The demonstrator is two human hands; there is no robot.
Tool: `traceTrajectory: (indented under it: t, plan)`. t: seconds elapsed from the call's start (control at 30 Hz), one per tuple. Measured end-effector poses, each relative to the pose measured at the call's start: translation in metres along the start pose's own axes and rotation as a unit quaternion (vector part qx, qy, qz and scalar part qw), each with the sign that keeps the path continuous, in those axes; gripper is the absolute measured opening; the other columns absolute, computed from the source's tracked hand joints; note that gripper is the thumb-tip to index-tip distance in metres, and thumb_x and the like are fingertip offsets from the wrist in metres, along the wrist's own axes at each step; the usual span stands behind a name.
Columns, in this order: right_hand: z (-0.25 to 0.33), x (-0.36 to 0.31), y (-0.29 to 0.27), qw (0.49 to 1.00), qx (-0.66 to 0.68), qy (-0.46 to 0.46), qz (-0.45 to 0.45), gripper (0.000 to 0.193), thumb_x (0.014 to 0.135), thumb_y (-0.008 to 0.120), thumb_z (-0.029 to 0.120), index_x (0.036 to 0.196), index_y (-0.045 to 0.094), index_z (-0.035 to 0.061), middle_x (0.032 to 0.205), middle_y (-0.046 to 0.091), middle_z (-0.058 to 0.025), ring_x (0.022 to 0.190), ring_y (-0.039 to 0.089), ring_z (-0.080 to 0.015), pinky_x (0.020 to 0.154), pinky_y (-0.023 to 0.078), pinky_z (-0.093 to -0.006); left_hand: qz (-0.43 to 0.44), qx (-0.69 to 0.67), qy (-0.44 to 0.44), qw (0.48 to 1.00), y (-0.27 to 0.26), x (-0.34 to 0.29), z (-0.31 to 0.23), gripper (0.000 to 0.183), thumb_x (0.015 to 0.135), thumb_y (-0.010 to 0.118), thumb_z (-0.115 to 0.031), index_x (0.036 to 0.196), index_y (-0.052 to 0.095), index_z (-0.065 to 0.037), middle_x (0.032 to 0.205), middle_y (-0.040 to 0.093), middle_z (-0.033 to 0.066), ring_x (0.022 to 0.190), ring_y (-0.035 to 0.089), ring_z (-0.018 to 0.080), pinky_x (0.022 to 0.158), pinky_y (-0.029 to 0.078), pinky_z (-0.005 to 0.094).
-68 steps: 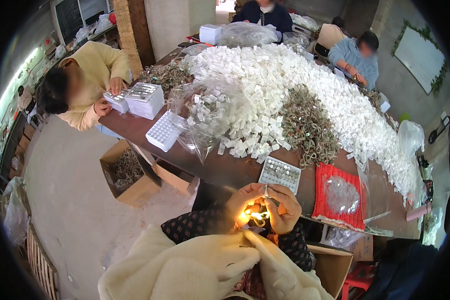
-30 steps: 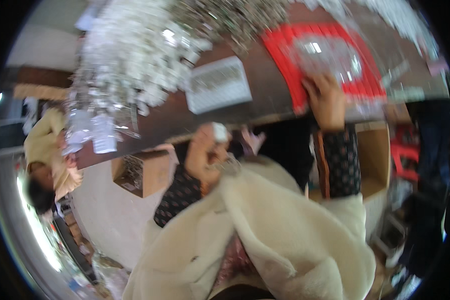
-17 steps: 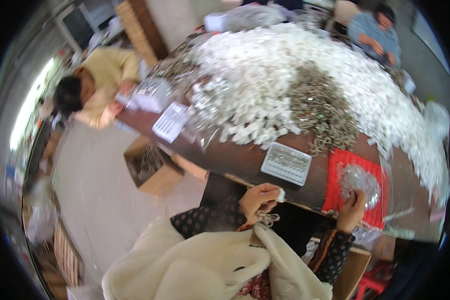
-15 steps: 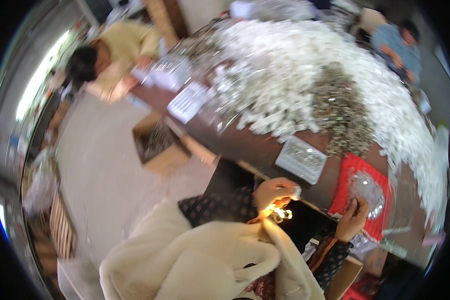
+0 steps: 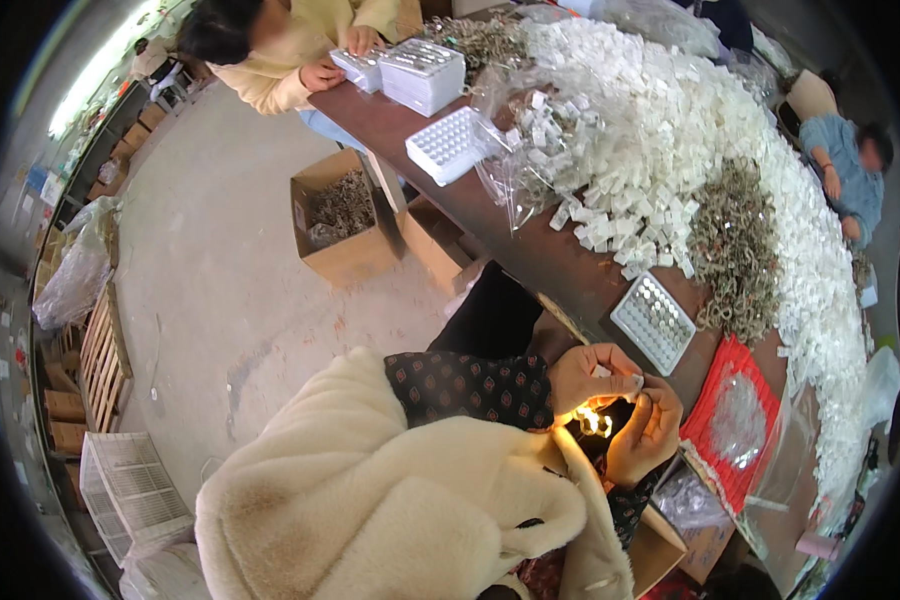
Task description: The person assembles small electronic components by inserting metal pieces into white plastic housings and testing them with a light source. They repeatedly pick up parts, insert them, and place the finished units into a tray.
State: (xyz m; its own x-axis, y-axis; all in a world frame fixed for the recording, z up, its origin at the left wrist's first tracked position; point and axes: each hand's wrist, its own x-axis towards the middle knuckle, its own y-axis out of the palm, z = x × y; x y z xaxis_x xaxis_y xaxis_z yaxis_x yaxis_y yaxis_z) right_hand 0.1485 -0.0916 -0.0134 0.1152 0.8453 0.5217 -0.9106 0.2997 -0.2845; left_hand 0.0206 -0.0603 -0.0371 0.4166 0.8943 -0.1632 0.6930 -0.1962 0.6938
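Observation:
My left hand (image 5: 588,380) is closed, thumb and fingers pinching a small white plastic piece (image 5: 602,371). Against its fingertips comes my right hand (image 5: 650,432), its thumb and forefinger pinched together on something too small to make out. Just below the left palm, a cluster of shiny metal pieces (image 5: 592,420) glows yellow in bright light; whether the hand holds them is unclear. Beyond my hands lies a white tray (image 5: 622,318) with rows of small round metal items. To the right, a red cloth (image 5: 718,395) carries a heap of clear plastic bits (image 5: 738,420).
A large pile of white plastic pieces (image 5: 660,110) covers the brown table (image 5: 560,260), with metal parts (image 5: 735,240) heaped beside it. An empty-celled tray (image 5: 442,148) and stacked trays (image 5: 425,80) stand farther left, near a co-worker in yellow. Cardboard boxes (image 5: 345,255) sit on the floor.
My right hand has moved left from the red cloth and now meets my left hand. The view has shifted, so the table appears farther right.

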Motion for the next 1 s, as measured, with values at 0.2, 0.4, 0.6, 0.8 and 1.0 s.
traceTrajectory:
  t: [0.2, 0.4, 0.6, 0.8, 1.0]
  plan:
    - [-0.006, -0.006, -0.005, 0.998, -0.059, -0.009, 0.012, 0.013, 0.087, 0.056, -0.008, 0.097, 0.059, -0.0009, 0.097, 0.065, -0.0151, 0.087, 0.065, -0.0264, 0.079, 0.051, -0.0313, 0.043, -0.049, 0.006, 0.998, -0.017, -0.004, 0.005, 0.015, 0.088, 0.068, -0.004, 0.103, 0.064, -0.004, 0.088, 0.067, 0.0045, 0.072, 0.061, 0.0071, 0.063, 0.050, 0.0202]
    - [-0.007, -0.011, -0.004, 0.999, -0.016, 0.038, 0.027, 0.005, 0.094, 0.056, -0.004, 0.098, 0.057, -0.0030, 0.105, 0.063, -0.0168, 0.091, 0.060, -0.0152, 0.081, 0.048, -0.0252, 0.030, -0.082, -0.068, 0.994, -0.022, -0.004, -0.003, 0.017, 0.091, 0.066, -0.005, 0.107, 0.062, -0.002, 0.085, 0.065, 0.0051, 0.061, 0.050, 0.0047, 0.053, 0.039, 0.0189]
    - [-0.003, -0.002, 0.008, 1.000, 0.016, 0.024, -0.012, 0.006, 0.090, 0.060, -0.004, 0.096, 0.060, -0.0012, 0.099, 0.065, -0.0141, 0.083, 0.063, -0.0176, 0.076, 0.050, -0.0260, 0.051, -0.110, -0.074, 0.990, -0.023, -0.007, -0.014, 0.017, 0.091, 0.067, -0.006, 0.107, 0.062, -0.002, 0.084, 0.064, 0.0055, 0.061, 0.051, 0.0059, 0.054, 0.041, 0.0196]
    - [-0.007, -0.001, 0.002, 0.999, -0.030, 0.020, 0.022, 0.010, 0.087, 0.062, -0.006, 0.095, 0.061, 0.0002, 0.097, 0.066, -0.0134, 0.079, 0.066, -0.0221, 0.072, 0.052, -0.0277, 0.036, -0.073, -0.070, 0.994, -0.029, -0.002, -0.010, 0.015, 0.092, 0.066, -0.007, 0.106, 0.063, -0.002, 0.088, 0.065, 0.0058, 0.067, 0.055, 0.0056, 0.057, 0.044, 0.0201]
    - [-0.009, 0.001, -0.003, 0.998, -0.012, 0.057, 0.015, 0.014, 0.086, 0.062, -0.007, 0.098, 0.062, -0.0002, 0.100, 0.068, -0.0146, 0.082, 0.068, -0.0212, 0.072, 0.054, -0.0275, 0.013, -0.085, -0.086, 0.993, -0.027, 0.001, -0.010, 0.016, 0.090, 0.066, -0.002, 0.105, 0.061, -0.001, 0.085, 0.063, 0.0044, 0.068, 0.058, 0.0073, 0.058, 0.047, 0.0202]
